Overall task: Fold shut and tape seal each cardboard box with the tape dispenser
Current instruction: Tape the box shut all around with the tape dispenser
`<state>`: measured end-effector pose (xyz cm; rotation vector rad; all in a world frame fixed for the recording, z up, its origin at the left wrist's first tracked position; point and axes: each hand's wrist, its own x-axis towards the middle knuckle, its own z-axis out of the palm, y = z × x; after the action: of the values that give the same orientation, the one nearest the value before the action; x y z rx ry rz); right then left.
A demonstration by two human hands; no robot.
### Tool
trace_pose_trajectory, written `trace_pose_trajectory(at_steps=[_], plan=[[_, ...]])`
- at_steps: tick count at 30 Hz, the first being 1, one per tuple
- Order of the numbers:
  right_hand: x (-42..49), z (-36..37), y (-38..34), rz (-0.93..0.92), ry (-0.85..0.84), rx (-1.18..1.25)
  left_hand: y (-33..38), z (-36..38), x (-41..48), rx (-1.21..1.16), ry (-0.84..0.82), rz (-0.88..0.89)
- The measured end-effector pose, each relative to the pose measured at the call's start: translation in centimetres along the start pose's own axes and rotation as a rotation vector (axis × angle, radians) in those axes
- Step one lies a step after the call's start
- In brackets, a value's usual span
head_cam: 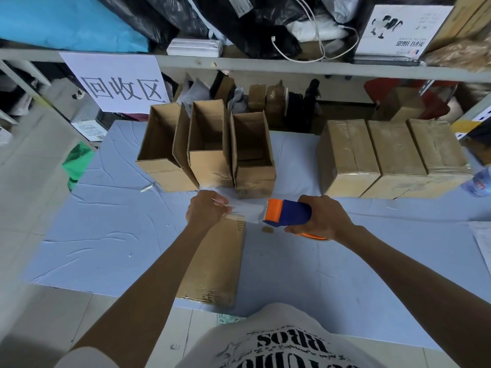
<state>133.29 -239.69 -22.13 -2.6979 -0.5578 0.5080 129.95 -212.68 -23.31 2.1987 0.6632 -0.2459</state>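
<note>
One lump of green plastic (78, 166): crumpled on the floor, just left of the bench (106, 235).
Paper sign (114, 83): hangs off the shelf (239, 63) rail, far left, with big black characters on it.
Bench: covered in a wrinkly pale blue cloth, and all the boxes sit on it.
Open boxes (210, 166): three of them, far side, a bit left of middle. They stand upright, packed side by side, with flaps up and tops not folded.
Left hand (206, 208): the grip is pinching the loose end of the tape (249, 212), fingers curled in, right over the far end of the closed box (220, 261).
Closed box: lies near the middle of the bench, long side running near to far, flaps down. The left forearm crosses over its left edge.
Tape: a clear strip stretched between the left hand and the tape dispenser (289, 212), over the box's far right corner. Honestly can't tell if it's stuck down on the cardboard.
Tape dispenser: blue body, orange front, just right of the closed box's far end.
Right hand (326, 219): the grip is wrapped around the dispenser, fingers curled under it.
Sealed boxes (396, 152): three more, far right, touching each other in a row, tops folded shut.
Bottle (478, 181): clear plastic at the right edge of the view, just right of the sealed row, pretty blurry.
</note>
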Motion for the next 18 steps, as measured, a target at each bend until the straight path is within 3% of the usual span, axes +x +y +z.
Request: trace_pose_trajectory(at_steps=[10, 18], plan=[[0.3, 0.3, 0.2, -0.004, -0.02, 0.02, -0.3, 0.9, -0.3, 0.091, 0.087, -0.005], [0.4, 0.4, 0.2, 0.008, -0.041, 0.024, -1.5, 1.4, -0.8, 0.13, 0.172, 0.143]])
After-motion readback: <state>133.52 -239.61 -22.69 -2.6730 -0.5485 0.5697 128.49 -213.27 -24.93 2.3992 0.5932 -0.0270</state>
